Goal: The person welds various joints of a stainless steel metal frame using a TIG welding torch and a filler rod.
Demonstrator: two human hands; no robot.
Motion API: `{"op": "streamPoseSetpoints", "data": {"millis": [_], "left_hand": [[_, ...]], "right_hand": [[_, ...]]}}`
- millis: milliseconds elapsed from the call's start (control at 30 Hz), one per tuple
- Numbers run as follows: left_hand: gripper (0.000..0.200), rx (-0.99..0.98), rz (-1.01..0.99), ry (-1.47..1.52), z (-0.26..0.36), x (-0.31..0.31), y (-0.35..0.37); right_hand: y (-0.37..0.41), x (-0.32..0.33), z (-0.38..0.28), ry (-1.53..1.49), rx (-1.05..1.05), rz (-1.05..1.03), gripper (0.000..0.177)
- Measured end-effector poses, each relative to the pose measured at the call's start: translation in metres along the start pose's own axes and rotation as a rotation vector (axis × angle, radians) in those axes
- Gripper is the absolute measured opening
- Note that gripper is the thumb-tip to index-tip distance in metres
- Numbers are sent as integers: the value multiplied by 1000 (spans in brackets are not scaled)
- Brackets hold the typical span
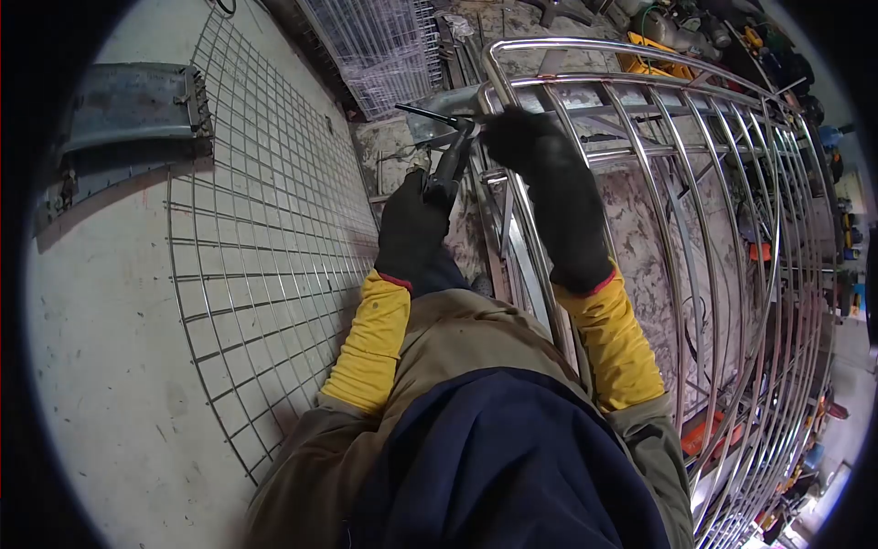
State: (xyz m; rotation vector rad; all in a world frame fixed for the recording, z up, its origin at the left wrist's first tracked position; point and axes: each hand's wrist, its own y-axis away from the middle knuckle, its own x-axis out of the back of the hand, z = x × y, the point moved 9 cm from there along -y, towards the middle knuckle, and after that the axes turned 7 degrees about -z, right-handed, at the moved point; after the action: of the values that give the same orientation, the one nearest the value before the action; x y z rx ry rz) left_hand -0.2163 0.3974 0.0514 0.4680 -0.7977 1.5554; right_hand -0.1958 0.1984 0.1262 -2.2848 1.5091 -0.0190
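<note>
Both my hands wear black gloves over yellow sleeves. My left hand (pixel 413 224) grips the dark handle of a welding torch (pixel 451 156), whose thin tip points left and up near the top corner of a curved stainless steel bar frame (pixel 695 183). My right hand (pixel 540 160) is closed on one of the frame's upright bars, just right of the torch head. The torch head and the frame corner sit close together; contact between them cannot be made out.
A wire mesh panel (pixel 265 238) leans against the pale wall on the left. A grey metal bracket (pixel 128 110) is fixed to that wall. More mesh (pixel 384 46) stands behind. Tools and a yellow case (pixel 654 59) lie at the top right.
</note>
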Motion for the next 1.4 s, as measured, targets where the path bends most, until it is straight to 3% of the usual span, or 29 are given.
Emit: {"op": "streamPoseSetpoints", "data": {"millis": [67, 167, 500, 600, 667, 733, 800, 867, 967, 1067, 1400], "left_hand": [[32, 283, -156, 281, -18, -10, 0], [36, 323, -179, 302, -10, -5, 0], [35, 166, -95, 186, -7, -5, 0], [28, 125, -5, 106, 1, -2, 1], [27, 155, -66, 71, 2, -3, 1], [28, 148, -42, 64, 1, -4, 1], [34, 115, -37, 1, 0, -3, 1], [36, 244, -126, 162, -14, -11, 3], [36, 189, -88, 162, -12, -7, 1], [35, 138, -38, 155, -13, -6, 1], [32, 150, -69, 116, -9, -8, 3]], "right_hand": [[0, 13, -8, -242, 80, 98, 61], [1, 29, -4, -382, 60, 213, 63], [-1, 21, -14, -293, 159, 107, 67], [-2, 9, -14, -298, 60, 118, 62], [-1, -6, -11, -103, 89, -65, 51], [-1, -15, -18, 11, 108, -102, 43], [1, -1, -10, 37, 69, 46, 40], [0, 4, -19, 8, 91, 51, 39], [0, 23, -11, -208, 138, 183, 62], [2, 39, -9, -281, 94, 326, 62], [-1, 36, -11, -245, 147, 278, 63]]}}
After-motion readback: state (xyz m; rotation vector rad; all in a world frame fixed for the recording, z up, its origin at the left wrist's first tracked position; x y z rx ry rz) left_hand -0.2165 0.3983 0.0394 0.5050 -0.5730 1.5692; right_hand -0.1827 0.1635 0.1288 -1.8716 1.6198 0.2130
